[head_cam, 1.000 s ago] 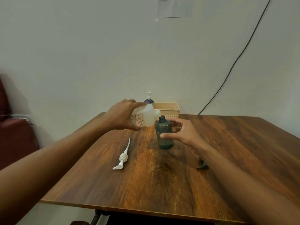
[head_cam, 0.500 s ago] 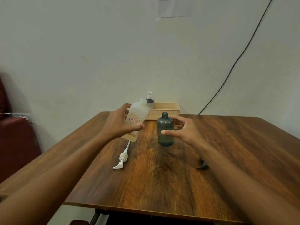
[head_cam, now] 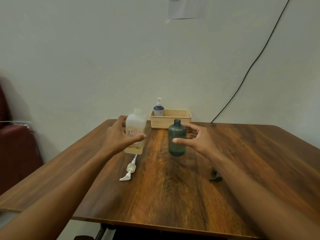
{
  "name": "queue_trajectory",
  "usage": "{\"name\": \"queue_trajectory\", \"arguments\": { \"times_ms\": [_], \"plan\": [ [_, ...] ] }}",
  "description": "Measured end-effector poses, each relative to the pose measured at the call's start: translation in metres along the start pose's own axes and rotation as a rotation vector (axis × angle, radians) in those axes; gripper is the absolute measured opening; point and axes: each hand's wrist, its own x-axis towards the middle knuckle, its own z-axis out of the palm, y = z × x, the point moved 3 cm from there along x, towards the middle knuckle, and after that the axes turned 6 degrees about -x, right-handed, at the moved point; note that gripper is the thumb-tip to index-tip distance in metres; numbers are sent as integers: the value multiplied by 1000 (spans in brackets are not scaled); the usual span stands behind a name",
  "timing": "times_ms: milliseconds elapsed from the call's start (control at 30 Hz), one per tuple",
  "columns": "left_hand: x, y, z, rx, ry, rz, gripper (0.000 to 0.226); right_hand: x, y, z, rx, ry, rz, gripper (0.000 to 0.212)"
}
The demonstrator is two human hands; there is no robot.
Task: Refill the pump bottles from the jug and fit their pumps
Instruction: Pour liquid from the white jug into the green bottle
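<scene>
My left hand [head_cam: 119, 135] grips the translucent jug [head_cam: 136, 129], which is upright with its base low at the table and a little amber liquid in the bottom. To its right stands the grey-green bottle [head_cam: 177, 146], its neck uncapped. My right hand [head_cam: 195, 141] is cupped loosely around the bottle, thumb across its front, fingers spread behind with a gap showing. A white pump [head_cam: 129, 170] lies on the table just in front of the jug. A dark pump [head_cam: 215, 177] lies to the right, partly hidden by my right forearm.
A beige basket [head_cam: 171, 119] stands at the table's back edge by the wall, with a blue bottle [head_cam: 158, 110] with a white pump in its left end. A black cable runs down the wall at right. A dark red seat is at far left.
The jug went from tipped over the bottle's neck to upright and down to the left. My right hand's grip on the bottle has loosened and its fingers have spread.
</scene>
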Motion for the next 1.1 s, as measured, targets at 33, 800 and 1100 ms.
{"name": "queue_trajectory", "arguments": {
  "times_ms": [33,800,1100],
  "plan": [
    [0,-4,-2,-8,5,-17,96,0,0,0,3,3,2,80],
    [-21,-79,-16,13,102,-261,84,-11,-2,-5,23,19,22,81],
    [-19,-4,-32,83,384,208,104,-12,-11,-11,9,33,4,84]
  ]
}}
